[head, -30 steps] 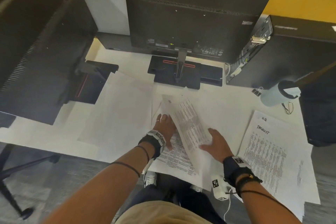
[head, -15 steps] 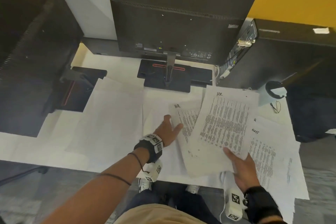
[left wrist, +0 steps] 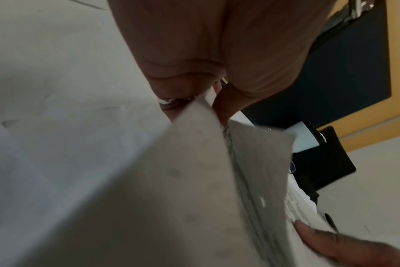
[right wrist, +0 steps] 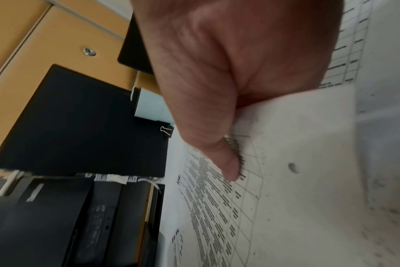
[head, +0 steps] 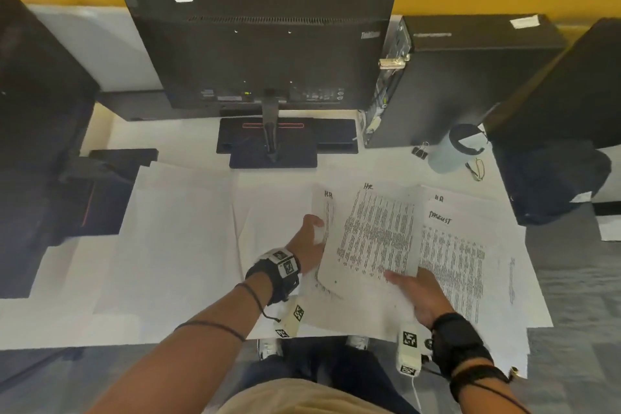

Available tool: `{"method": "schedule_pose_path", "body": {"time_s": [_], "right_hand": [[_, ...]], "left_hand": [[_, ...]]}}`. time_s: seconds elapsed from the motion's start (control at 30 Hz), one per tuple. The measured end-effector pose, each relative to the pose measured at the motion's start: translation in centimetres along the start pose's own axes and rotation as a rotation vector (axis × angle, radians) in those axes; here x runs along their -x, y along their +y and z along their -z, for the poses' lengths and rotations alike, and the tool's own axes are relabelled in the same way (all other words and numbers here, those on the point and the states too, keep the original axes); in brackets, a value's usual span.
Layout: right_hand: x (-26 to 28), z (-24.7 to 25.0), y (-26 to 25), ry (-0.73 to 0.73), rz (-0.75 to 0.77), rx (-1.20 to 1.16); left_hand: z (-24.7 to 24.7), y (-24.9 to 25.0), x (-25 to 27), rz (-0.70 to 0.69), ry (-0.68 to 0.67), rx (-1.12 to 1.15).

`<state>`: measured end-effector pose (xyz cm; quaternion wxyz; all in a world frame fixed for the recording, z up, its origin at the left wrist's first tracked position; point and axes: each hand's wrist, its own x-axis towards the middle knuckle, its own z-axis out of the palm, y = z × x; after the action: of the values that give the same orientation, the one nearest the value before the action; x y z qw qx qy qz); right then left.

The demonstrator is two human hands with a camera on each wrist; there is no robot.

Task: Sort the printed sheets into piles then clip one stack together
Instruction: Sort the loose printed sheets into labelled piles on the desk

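My right hand pinches the bottom edge of a printed sheet marked HR, thumb on top, and holds it slightly off the desk. It overlaps a second printed sheet, also marked HR. My left hand pinches that sheet's left edge between thumb and fingers. A pile of printed sheets lies to the right. A black binder clip sits by the tower, also visible in the right wrist view.
A monitor on its stand fills the back, with a PC tower to its right. A pale bottle lies near the clip. Blank white sheets cover the left of the desk. Another monitor stands at the far left.
My right hand lifted the top sheet off the middle pile, turned it print up and swung it right. My left hand left the pile, spread open, then took the lower sheet's edge.
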<state>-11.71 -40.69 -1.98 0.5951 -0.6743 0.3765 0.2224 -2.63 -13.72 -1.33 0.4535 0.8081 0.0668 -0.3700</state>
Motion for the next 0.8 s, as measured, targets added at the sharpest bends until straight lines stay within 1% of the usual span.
{"method": "schedule_pose_path", "body": {"time_s": [0.07, 0.1, 0.17, 0.2, 0.27, 0.3, 0.37, 0.43, 0.5, 0.63, 0.7, 0.73, 0.77, 0.8], "right_hand": [[0.5, 0.5, -0.8, 0.038, 0.058, 0.047], [0.7, 1.2, -1.2, 0.074, 0.092, 0.068], [1.6, 3.1, -1.9, 0.138, 0.136, 0.058], [1.8, 4.4, -1.9, 0.160, 0.143, 0.033], [2.2, 7.3, -1.5, 0.195, 0.147, -0.008], [2.2, 8.8, -1.1, 0.226, 0.144, -0.023], [2.4, 11.2, -0.4, 0.304, 0.116, -0.025], [2.1, 13.0, 0.4, 0.382, 0.094, -0.019], [1.4, 14.0, 1.5, 0.444, 0.073, -0.005], [0.4, 13.6, 3.0, 0.533, 0.039, 0.108], [0.6, 12.2, 2.7, 0.650, 0.036, 0.203], [0.8, 11.3, 2.3, 0.748, 0.067, 0.284], [1.1, 10.4, 1.8, 0.824, 0.128, 0.366], [1.2, 9.2, 1.4, 0.841, 0.223, 0.420]], "left_hand": [[-0.5, 0.7, 0.0, -0.043, 0.057, -0.043], [-0.8, 0.8, -0.3, -0.075, 0.132, -0.091], [-1.2, 0.9, -0.9, -0.104, 0.280, -0.271], [-1.4, 0.9, -1.1, -0.089, 0.313, -0.383], [-1.9, 0.8, -1.2, 0.020, 0.305, -0.544], [-2.3, 0.6, -1.4, 0.069, 0.291, -0.578], [-3.0, 0.6, -1.6, 0.117, 0.284, -0.605], [-3.5, 0.6, -1.8, 0.135, 0.305, -0.598], [-3.6, 0.8, -2.2, 0.143, 0.316, -0.521], [-3.0, 1.6, -2.3, 0.186, 0.317, -0.173], [-2.4, 1.6, -2.1, 0.182, 0.321, -0.056], [-2.0, 1.3, -2.1, 0.160, 0.321, -0.058], [-1.6, 1.1, -2.0, 0.130, 0.321, -0.073], [-1.0, 1.0, -1.7, 0.095, 0.319, -0.073]]}}
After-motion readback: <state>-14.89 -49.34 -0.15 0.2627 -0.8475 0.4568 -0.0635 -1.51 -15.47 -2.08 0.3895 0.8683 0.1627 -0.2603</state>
